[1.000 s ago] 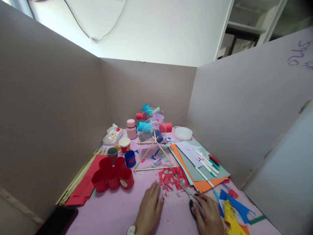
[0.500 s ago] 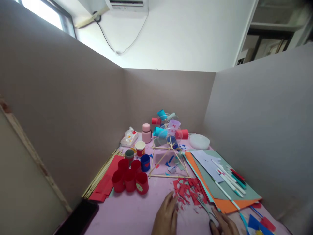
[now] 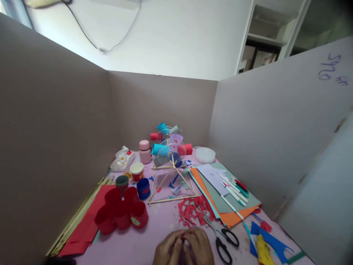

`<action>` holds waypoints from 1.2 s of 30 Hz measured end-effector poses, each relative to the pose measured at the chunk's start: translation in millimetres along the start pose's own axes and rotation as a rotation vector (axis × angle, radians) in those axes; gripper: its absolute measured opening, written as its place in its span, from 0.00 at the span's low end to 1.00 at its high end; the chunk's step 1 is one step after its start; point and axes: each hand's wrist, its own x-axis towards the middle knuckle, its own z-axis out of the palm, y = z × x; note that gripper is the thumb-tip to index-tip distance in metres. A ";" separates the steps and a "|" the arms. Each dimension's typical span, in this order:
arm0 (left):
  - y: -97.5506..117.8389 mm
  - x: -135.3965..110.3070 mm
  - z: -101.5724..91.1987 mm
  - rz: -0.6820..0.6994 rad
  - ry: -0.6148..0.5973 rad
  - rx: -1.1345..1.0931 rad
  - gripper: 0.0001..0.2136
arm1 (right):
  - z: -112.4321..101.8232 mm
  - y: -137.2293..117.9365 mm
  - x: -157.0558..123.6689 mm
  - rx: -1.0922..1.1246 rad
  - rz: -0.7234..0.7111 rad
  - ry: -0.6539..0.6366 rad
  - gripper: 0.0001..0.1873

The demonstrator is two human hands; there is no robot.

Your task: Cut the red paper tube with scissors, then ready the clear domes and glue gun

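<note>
My left hand and my right hand meet at the front of the table, fingertips pinched together. Whatever lies between them is hidden or too small to name. Just right of my right hand lie scissors with black handles, their blades reaching into a heap of red paper scraps. To the left stand several red paper cups, one with a pale round patch. Behind the scraps is a wooden stick frame carrying clear discs and coloured paper tubes.
Coloured paper sheets with marker pens on them lie at the right. A yellow tube rests on blue paper. Red paper and thin sticks run along the left. A pink bottle and a white bowl stand behind.
My right hand has left the scissors on the table and moved left to meet my left hand, which has shifted slightly. The view has turned to the right.
</note>
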 end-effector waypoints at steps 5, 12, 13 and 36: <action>-15.2 5.0 -27.4 0.046 0.067 0.245 0.13 | -8.4 29.0 -2.5 -0.195 0.023 -0.066 0.23; -44.8 4.4 -17.2 0.185 0.045 0.602 0.14 | -30.9 41.7 20.8 -0.346 0.199 -0.285 0.24; -46.4 4.3 -13.9 0.205 0.038 0.644 0.14 | -35.9 41.4 24.0 -0.361 0.236 -0.311 0.23; -35.1 -5.1 -6.6 0.424 0.070 1.008 0.14 | -67.6 97.1 91.3 -0.669 0.497 -0.595 0.21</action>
